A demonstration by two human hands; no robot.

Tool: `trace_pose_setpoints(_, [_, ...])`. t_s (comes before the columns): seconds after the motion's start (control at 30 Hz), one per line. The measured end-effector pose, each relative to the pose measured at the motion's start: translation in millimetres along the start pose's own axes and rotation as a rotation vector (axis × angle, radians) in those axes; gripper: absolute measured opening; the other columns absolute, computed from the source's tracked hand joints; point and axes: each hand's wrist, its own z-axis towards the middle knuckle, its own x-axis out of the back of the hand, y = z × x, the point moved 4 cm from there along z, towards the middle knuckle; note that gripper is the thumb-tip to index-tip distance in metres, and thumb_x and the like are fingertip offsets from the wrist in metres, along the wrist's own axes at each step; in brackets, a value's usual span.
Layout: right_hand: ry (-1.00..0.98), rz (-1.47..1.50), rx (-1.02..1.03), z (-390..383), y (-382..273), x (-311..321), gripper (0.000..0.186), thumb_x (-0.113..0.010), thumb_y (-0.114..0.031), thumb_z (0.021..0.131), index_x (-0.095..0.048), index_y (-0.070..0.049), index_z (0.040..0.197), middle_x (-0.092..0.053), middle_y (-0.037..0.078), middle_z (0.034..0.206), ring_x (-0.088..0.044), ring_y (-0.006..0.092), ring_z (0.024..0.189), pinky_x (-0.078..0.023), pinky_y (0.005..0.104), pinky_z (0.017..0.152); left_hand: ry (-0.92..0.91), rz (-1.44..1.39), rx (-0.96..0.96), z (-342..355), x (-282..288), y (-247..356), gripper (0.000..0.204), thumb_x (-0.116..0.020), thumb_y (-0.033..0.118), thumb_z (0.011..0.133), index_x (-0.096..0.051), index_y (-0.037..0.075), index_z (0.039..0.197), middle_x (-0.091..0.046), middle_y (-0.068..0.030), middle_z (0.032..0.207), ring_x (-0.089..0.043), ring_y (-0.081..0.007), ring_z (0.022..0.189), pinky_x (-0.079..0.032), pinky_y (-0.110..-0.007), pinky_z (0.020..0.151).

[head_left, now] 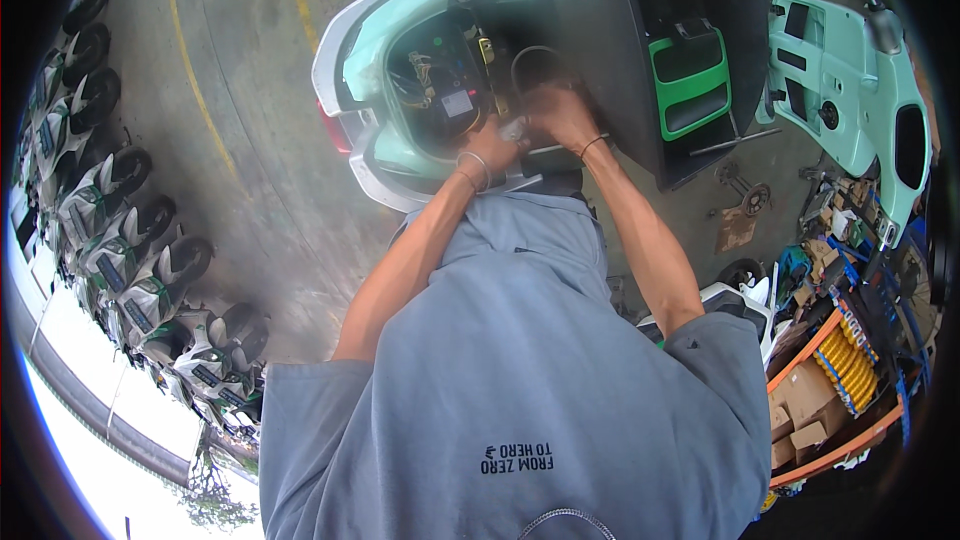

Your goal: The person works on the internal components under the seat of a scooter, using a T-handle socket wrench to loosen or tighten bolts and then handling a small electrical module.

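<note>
A mint-green scooter body (pixel 400 32) with a grey-white rim stands in front of me, its top opening uncovered. Inside the opening sit a dark unit with a pale label (pixel 456 104), thin wires (pixel 424 75) and a yellowish metal bracket (pixel 487 52). My left hand (pixel 490 148) is closed at the near edge of the opening, by a small pale piece (pixel 514 129) I cannot name. Right beside it, my right hand (pixel 562 116) is slightly blurred, its fingers curled down and partly hidden. A thin dark cable loop (pixel 540 50) rises just beyond the right hand.
A large dark box (pixel 625 90) with a green frame (pixel 690 85) inside stands to the right. Beyond it is a mint-green body panel (pixel 850 90). A wheel hub part (pixel 750 198) lies on the floor. Parked scooters (pixel 125 240) line the left; shelves with cartons (pixel 805 400) stand lower right.
</note>
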Motion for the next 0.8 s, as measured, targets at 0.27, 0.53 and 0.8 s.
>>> trace_pose_setpoints(0.27, [0.127, -0.058, -0.066, 1, 6, -10, 0.044, -0.069, 0.004, 0.074, -0.064, 0.001, 0.117, -0.074, 0.015, 0.093, -0.072, 0.0205, 0.082, -0.057, 0.0319, 0.074, 0.056, -0.052, -0.035, 17, -9, -11, 0.086, -0.082, 0.033, 0.075, -0.041, -0.008, 0.139, -0.061, -0.0267, 0.125, -0.061, -0.0341, 0.116, -0.049, -0.037, 0.097])
trace_pose_setpoints(0.53, [0.131, -0.34, -0.075, 6, 30, -28, 0.043, -0.06, -0.003, 0.074, -0.054, -0.004, 0.117, -0.067, 0.023, 0.107, -0.061, 0.0428, 0.108, -0.048, 0.0477, 0.092, 0.122, 0.07, 0.062, 14, -12, -5, 0.092, -0.082, 0.042, 0.069, -0.045, -0.004, 0.139, -0.055, -0.0303, 0.132, -0.052, -0.0398, 0.127, -0.043, -0.04, 0.106])
trace_pose_setpoints(0.8, [0.212, -0.377, -0.074, -6, 21, -43, 0.045, -0.058, -0.002, 0.073, -0.045, 0.0, 0.116, -0.065, 0.029, 0.105, -0.061, 0.0472, 0.104, -0.047, 0.0511, 0.09, 0.095, 0.033, 0.121, 11, -8, 0, 0.074, -0.07, 0.033, 0.073, -0.051, -0.004, 0.134, -0.053, -0.0347, 0.131, -0.05, -0.0459, 0.127, -0.041, -0.043, 0.108])
